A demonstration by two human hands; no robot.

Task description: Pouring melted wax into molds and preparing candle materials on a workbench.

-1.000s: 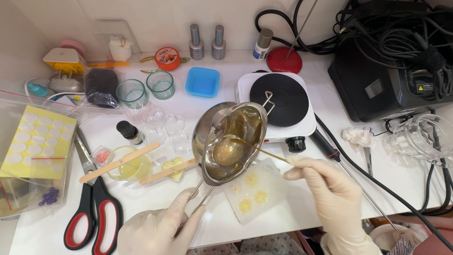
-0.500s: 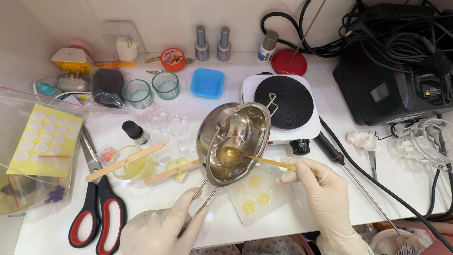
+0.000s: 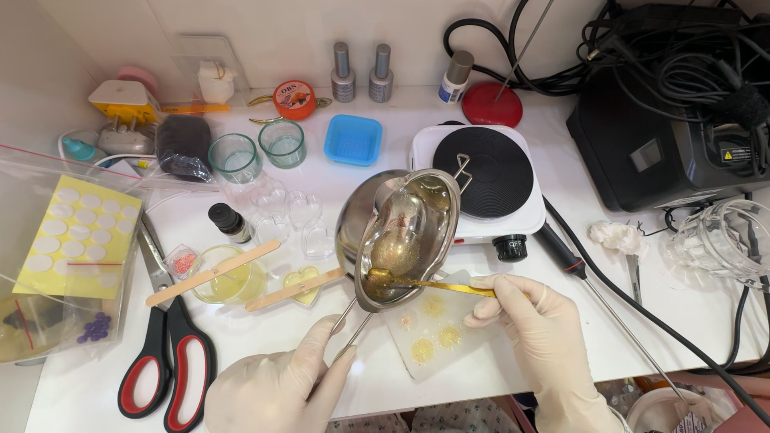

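From my seat, the back of the white bench (image 3: 609, 353) carries the packaged goods: a round orange tin (image 3: 293, 99) with a printed lid, two grey-capped bottles (image 3: 361, 72) side by side, and a white bottle with a grey cap (image 3: 455, 77) next to a flat red disc (image 3: 491, 104). A square blue mould (image 3: 353, 139) sits in front of the bottles. At far left a clear plastic bag (image 3: 48, 265) holds a yellow sheet dotted with white round stickers (image 3: 74, 234). A small dark bottle (image 3: 230, 223) with a pale label stands upright near a shallow dish of yellow liquid (image 3: 228, 277). Red-handled scissors (image 3: 164, 361) lie below the bag.

My left hand (image 3: 277, 385), gloved, has its fingers (image 3: 321, 341) closed around the wire handle of the steel melting pot (image 3: 405, 236); the wrist comes in from the bottom edge and the pot is held tilted above the bench, just left of the white hotplate (image 3: 489, 180), spout down.

My right hand (image 3: 545, 333), also gloved, pinches a thin gold spoon (image 3: 433, 285) between thumb and forefinger (image 3: 501, 290), the other fingers curled beneath. The spoon lies nearly level, its bowl inside the pot's lower lip. Under it rests a clear silicone mould (image 3: 437, 337) with yellowish filled spots.
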